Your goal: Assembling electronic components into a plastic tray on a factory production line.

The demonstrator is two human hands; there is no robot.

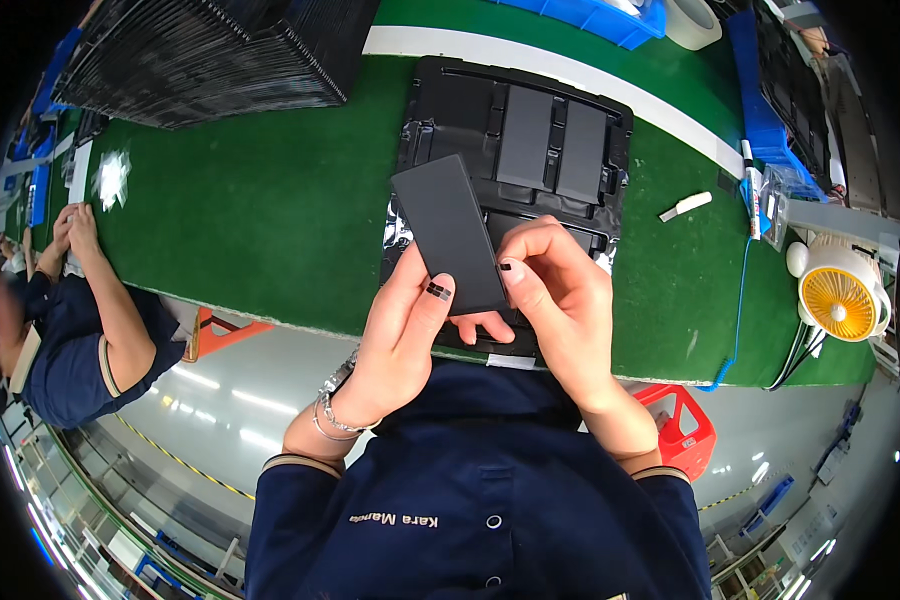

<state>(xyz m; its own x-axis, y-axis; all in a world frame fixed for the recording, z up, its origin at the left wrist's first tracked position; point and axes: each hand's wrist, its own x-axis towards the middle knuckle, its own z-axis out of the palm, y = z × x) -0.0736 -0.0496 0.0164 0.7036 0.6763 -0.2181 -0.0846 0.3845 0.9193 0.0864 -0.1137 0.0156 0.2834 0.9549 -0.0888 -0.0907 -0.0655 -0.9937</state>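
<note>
The left hand holds a black slab; the right hand has fingers narrowed at its edge, grip unclear. A black tray contains two dark panels.

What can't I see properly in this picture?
In the head view:
Underside of the black rectangular slab: faces away.
Part of the black plastic tray: behind slab, left hand and right hand.
Rest of the blue plastic bin: cut by the top edge.
What the co-worker's hands hold, if anything: too small.
</note>
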